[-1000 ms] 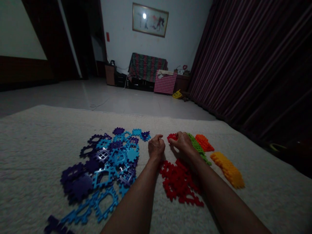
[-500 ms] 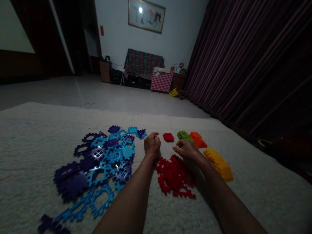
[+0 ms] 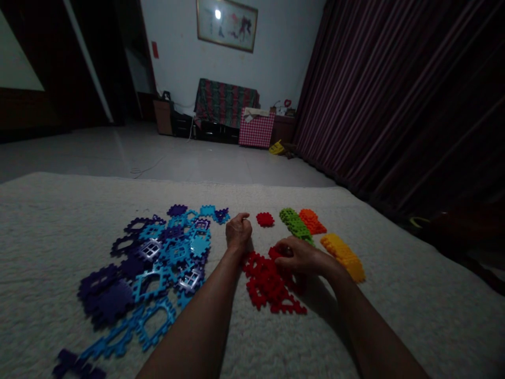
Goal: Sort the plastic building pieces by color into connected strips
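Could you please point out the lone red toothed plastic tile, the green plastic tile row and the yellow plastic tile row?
Lone red toothed plastic tile [image 3: 264, 219], head view, centre of its face.
Green plastic tile row [image 3: 295, 223], head view, its top's middle.
Yellow plastic tile row [image 3: 344, 256], head view, its top's middle.

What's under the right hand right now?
Red toothed plastic pieces show beneath and beside the right hand. The hand covers some of them, so how many lie under it, or whether one is gripped, cannot be seen.

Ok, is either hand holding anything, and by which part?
The right hand is at the far end of a red toothed piece; whether it grips cannot be told. The left hand is curled, nothing visible inside.
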`<action>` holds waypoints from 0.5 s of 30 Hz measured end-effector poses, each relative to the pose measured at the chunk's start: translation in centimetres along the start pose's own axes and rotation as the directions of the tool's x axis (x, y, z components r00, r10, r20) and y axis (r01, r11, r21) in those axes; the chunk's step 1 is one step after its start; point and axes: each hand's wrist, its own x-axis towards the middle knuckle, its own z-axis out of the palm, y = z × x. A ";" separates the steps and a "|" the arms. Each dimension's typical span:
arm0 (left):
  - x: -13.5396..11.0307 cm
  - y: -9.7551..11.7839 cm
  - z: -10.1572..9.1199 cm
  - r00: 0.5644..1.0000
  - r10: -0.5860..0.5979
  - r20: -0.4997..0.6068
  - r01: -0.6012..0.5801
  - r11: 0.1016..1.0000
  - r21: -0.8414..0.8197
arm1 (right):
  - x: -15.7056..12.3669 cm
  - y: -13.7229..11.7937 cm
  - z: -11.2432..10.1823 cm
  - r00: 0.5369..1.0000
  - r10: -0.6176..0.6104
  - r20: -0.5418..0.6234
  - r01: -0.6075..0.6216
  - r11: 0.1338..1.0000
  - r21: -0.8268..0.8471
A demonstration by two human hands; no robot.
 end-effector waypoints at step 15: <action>-0.1 0.3 -0.1 1.000 0.008 0.018 -0.008 1.000 0.027 | 2.9 1.2 2.5 0.947 -0.085 -0.311 0.042 0.989 -0.141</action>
